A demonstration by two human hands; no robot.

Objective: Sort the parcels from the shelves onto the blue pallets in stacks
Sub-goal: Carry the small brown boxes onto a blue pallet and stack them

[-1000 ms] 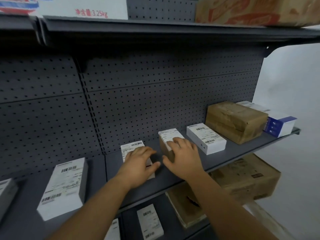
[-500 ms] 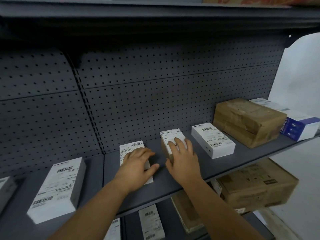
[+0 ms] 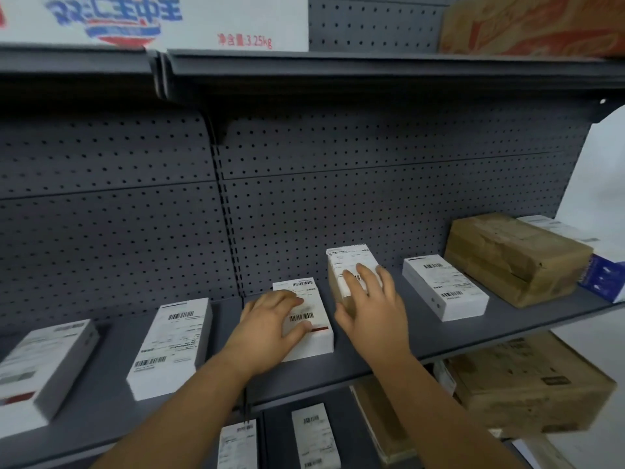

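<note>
On the grey middle shelf point(image 3: 389, 353), my left hand point(image 3: 270, 330) rests on a flat white parcel point(image 3: 313, 292), its fingers spread over the printed label. To the right, my right hand point(image 3: 372, 306) grips a small brown parcel point(image 3: 351, 258) that has a white label on top. Its thumb lies against the parcel's left side and its fingers lie over the label. Further white parcels lie on the same shelf to the left point(image 3: 172, 343) and to the right point(image 3: 443, 286). No blue pallet is in view.
A large brown carton point(image 3: 514, 255) and a white-and-blue box point(image 3: 605, 275) sit at the shelf's right end. Another white parcel point(image 3: 40, 363) lies far left. The lower shelf holds cartons point(image 3: 527, 384) and white parcels point(image 3: 314, 434). Boxes stand on the top shelf point(image 3: 372, 67).
The view has tilted upward, showing the top shelf again. Both hands stay on the same two parcels. The right hand's fingers now reach a little further over the brown parcel's label.
</note>
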